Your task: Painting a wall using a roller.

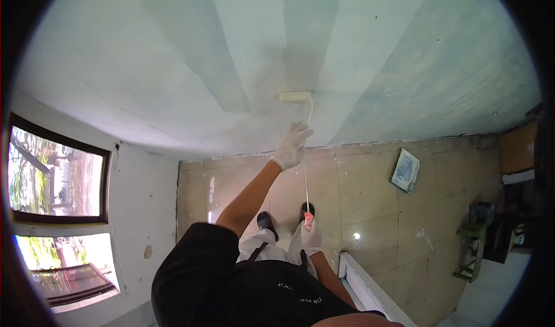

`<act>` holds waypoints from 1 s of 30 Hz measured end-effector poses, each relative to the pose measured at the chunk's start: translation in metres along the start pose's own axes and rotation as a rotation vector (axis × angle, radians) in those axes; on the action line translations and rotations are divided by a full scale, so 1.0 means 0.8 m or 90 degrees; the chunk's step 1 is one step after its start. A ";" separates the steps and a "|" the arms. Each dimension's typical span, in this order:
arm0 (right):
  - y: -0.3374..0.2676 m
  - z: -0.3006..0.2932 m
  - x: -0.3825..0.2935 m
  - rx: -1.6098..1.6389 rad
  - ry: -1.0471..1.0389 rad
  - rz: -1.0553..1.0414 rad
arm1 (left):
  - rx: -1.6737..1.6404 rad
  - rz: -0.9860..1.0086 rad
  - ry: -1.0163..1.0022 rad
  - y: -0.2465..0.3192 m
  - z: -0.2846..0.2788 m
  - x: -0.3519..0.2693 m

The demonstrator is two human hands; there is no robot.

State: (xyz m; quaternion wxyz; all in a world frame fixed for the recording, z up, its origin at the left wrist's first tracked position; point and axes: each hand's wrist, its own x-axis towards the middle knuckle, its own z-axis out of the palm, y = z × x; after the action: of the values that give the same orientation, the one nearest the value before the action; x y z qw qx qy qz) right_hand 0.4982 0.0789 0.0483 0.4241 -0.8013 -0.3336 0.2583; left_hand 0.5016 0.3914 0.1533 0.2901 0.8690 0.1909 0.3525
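A paint roller with a pale sleeve rests against the wall, which shows lighter and darker green-grey bands. Its long thin metal rod runs down towards my body. My right hand, in a white glove, is closed around the roller's reddish handle near my waist. Farther up, my gloved left hand is at the rod just below the roller, its fingers bent and blurred; whether it grips the rod I cannot tell.
On the tiled floor to the right lies a paint-smeared flat board or tray. A green stool with a dark container stands farther right. A white frame or panel is beside my right arm. Windows are at left.
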 end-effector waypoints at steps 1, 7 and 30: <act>-0.020 -0.011 0.003 -0.002 -0.011 0.000 | -0.007 -0.053 0.041 0.025 -0.032 -0.008; -0.073 -0.038 0.057 0.093 0.030 -0.099 | 0.043 -0.442 0.157 -0.017 -0.099 -0.188; -0.256 -0.121 0.161 0.097 0.142 -0.190 | -0.007 -0.988 0.202 -0.084 -0.102 -0.641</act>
State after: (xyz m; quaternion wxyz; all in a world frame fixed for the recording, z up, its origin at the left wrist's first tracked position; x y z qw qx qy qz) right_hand 0.5839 0.2123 0.2551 0.5514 -0.7323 -0.3789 0.1269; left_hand 0.0860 0.1977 -0.0996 0.4268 0.4256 0.7796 0.1700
